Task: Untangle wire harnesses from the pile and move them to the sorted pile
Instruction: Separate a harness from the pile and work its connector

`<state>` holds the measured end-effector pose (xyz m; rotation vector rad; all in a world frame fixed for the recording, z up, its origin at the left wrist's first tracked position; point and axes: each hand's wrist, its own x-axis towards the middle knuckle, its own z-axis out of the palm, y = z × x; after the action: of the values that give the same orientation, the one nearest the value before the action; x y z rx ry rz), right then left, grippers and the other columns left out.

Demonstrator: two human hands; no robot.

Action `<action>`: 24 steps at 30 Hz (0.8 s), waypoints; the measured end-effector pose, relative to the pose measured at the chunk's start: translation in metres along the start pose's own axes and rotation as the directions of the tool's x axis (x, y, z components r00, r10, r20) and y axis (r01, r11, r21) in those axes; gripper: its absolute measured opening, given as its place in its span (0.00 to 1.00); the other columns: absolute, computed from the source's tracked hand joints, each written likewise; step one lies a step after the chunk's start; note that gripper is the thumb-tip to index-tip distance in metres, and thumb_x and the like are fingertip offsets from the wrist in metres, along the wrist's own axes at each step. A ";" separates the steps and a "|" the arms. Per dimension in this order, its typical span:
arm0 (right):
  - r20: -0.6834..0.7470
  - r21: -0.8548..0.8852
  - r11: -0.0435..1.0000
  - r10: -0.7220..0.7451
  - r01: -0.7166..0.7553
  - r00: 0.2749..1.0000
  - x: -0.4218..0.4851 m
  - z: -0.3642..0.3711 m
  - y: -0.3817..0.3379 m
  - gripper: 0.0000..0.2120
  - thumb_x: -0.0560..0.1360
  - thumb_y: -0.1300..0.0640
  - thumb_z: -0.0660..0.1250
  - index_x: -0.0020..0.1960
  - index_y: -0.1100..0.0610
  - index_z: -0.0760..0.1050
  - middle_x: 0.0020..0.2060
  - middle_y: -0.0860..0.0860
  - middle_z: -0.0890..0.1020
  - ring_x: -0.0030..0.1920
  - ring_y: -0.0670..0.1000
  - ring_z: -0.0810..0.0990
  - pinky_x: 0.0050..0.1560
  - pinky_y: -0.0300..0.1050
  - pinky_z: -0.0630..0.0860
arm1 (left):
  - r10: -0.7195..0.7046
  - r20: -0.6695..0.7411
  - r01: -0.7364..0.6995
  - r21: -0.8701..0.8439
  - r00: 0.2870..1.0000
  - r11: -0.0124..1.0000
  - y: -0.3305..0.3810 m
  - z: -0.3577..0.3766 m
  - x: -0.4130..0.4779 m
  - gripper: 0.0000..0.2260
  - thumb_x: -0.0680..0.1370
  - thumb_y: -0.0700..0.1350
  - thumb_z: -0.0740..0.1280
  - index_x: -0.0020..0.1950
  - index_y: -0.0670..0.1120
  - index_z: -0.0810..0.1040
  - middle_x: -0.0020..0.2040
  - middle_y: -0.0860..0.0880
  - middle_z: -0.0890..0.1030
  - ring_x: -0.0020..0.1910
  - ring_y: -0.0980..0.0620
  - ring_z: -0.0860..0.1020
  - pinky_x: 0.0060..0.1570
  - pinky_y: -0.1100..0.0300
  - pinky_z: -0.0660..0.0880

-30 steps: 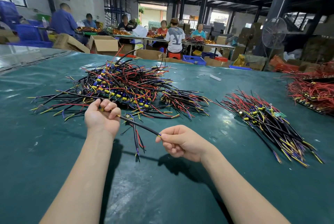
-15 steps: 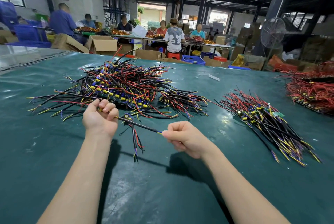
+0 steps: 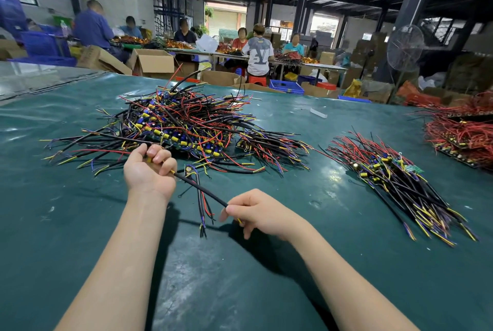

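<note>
A tangled pile of wire harnesses (image 3: 186, 125), black, red, yellow and blue, lies on the green table (image 3: 66, 224) ahead of me. To the right lies the sorted pile (image 3: 394, 176), its wires laid roughly parallel. My left hand (image 3: 149, 170) grips one end of a black-sheathed wire harness (image 3: 200, 188) at the pile's near edge. My right hand (image 3: 256, 213) pinches the other end, where a yellow wire tip shows. The black cable stretches between both hands. Loose strands of the harness hang down below it.
A heap of red wires on boards (image 3: 464, 133) sits at the table's far right edge. Cardboard boxes (image 3: 152, 62) stand beyond the table. Several people (image 3: 257, 50) work at far benches. A standing fan (image 3: 404, 45) is at the back right.
My right hand has moved nearer to me and lower with its end of the cable. My left hand has stayed by the pile's edge, still gripping its end.
</note>
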<state>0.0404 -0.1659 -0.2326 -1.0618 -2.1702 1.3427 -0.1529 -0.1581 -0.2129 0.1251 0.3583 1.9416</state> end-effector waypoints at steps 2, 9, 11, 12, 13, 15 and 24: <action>-0.029 -0.160 0.987 0.006 -0.011 1.000 0.002 0.002 -0.001 0.12 0.78 0.64 0.58 0.50 0.62 0.80 0.29 0.49 0.68 0.32 0.49 0.70 0.29 0.34 0.71 | 0.006 -0.008 -0.006 0.013 1.000 1.000 0.002 0.000 0.001 0.15 0.81 0.43 0.51 0.33 0.46 0.61 0.22 0.55 0.66 0.19 0.60 0.63 0.17 0.66 0.52; -0.310 -0.295 0.954 -0.039 -0.057 0.950 0.003 -0.003 0.003 0.05 0.71 0.63 0.68 0.37 0.57 0.80 0.19 0.44 0.72 0.19 0.40 0.69 0.28 0.31 0.67 | 0.011 -0.030 -0.009 0.063 0.999 0.998 -0.003 0.001 -0.002 0.16 0.81 0.43 0.51 0.33 0.46 0.61 0.22 0.55 0.66 0.19 0.59 0.62 0.17 0.66 0.52; -0.378 -0.349 0.935 -0.086 -0.056 0.922 0.004 -0.002 0.005 0.05 0.70 0.61 0.69 0.37 0.60 0.81 0.21 0.44 0.74 0.22 0.40 0.70 0.31 0.33 0.68 | 0.007 -0.035 -0.004 0.064 0.999 0.998 -0.002 0.001 -0.001 0.16 0.81 0.43 0.51 0.33 0.46 0.61 0.22 0.55 0.65 0.19 0.59 0.62 0.17 0.66 0.52; -0.401 -0.384 0.922 -0.111 -0.057 0.909 0.004 -0.001 0.005 0.05 0.71 0.60 0.69 0.39 0.60 0.82 0.25 0.46 0.77 0.26 0.41 0.72 0.34 0.35 0.69 | 0.003 -0.036 0.000 0.065 0.999 0.998 -0.002 0.000 -0.001 0.16 0.81 0.43 0.51 0.33 0.47 0.61 0.22 0.55 0.65 0.19 0.59 0.62 0.17 0.66 0.52; -0.416 -0.430 0.901 -0.133 -0.065 0.899 0.004 0.000 0.006 0.05 0.71 0.58 0.69 0.41 0.60 0.82 0.30 0.49 0.80 0.31 0.44 0.74 0.37 0.37 0.70 | -0.001 -0.038 0.003 0.067 0.999 0.998 -0.002 0.000 -0.001 0.15 0.81 0.44 0.51 0.33 0.47 0.61 0.22 0.55 0.65 0.19 0.59 0.62 0.18 0.66 0.52; -0.431 -0.552 0.827 -0.170 -0.110 0.886 0.003 0.002 0.007 0.07 0.73 0.54 0.68 0.44 0.57 0.82 0.39 0.51 0.83 0.40 0.49 0.76 0.42 0.41 0.71 | -0.003 -0.041 0.006 0.077 0.999 0.997 -0.003 0.000 -0.001 0.15 0.81 0.44 0.51 0.33 0.47 0.61 0.22 0.55 0.65 0.19 0.59 0.62 0.17 0.66 0.52; -0.227 -0.698 0.716 -0.230 0.006 0.946 0.001 0.006 0.006 0.06 0.78 0.54 0.60 0.46 0.56 0.72 0.44 0.53 0.77 0.46 0.55 0.74 0.43 0.44 0.67 | 0.012 -0.080 -0.008 0.051 0.997 0.999 0.004 -0.004 0.002 0.16 0.81 0.43 0.51 0.33 0.46 0.61 0.21 0.55 0.65 0.19 0.59 0.62 0.18 0.66 0.52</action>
<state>0.0385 -0.1672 -0.2411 -1.2347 -2.4840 0.2283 -0.1577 -0.1585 -0.2156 0.0816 0.4607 1.9519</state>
